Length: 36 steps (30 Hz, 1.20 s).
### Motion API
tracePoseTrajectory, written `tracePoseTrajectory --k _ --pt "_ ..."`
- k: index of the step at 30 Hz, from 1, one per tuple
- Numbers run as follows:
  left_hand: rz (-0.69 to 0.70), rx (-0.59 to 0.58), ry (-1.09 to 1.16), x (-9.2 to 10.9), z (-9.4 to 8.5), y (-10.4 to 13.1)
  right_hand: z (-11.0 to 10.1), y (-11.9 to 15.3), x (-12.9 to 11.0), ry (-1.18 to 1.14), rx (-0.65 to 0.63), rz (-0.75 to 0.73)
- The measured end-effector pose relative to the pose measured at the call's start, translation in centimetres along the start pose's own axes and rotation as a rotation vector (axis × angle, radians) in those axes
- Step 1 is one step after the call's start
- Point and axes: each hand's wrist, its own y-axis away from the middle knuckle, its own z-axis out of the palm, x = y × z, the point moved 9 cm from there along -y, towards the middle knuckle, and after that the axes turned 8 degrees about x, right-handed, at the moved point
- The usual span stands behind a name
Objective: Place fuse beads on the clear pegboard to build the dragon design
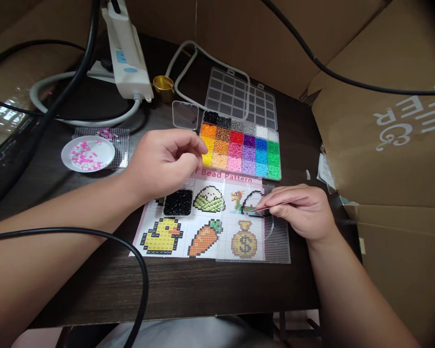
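Observation:
My right hand [300, 210] grips a thin pair of tweezers [286, 201], its tips down at a clear pegboard [277, 241]. Black beads [252, 197] form a curved outline on that board near the tips. Beneath the board lies the bead pattern sheet [206, 246], with a carrot, a money bag and other pixel pictures. My left hand [165, 162] hovers over the sheet's upper left, its fingers curled and thumb close to the index finger. Whatever may be between them cannot be made out. Just below it sits a small clear box of black beads [178, 202].
Behind the sheet stands an open compartment box [239, 145] of coloured beads. At left, a white dish [87, 153] of pink and white beads rests partly on another pegboard [122, 145]. A power strip [128, 63], a gold cup [163, 87] and cables surround the area; cardboard walls enclose it.

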Motion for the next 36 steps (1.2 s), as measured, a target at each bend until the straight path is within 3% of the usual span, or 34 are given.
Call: tracePoseTrajectory --k 36 --pt "-0.070 -0.015 0.028 -0.55 0.29 -0.01 -0.36 0.03 -0.20 -0.026 0.037 -0.018"
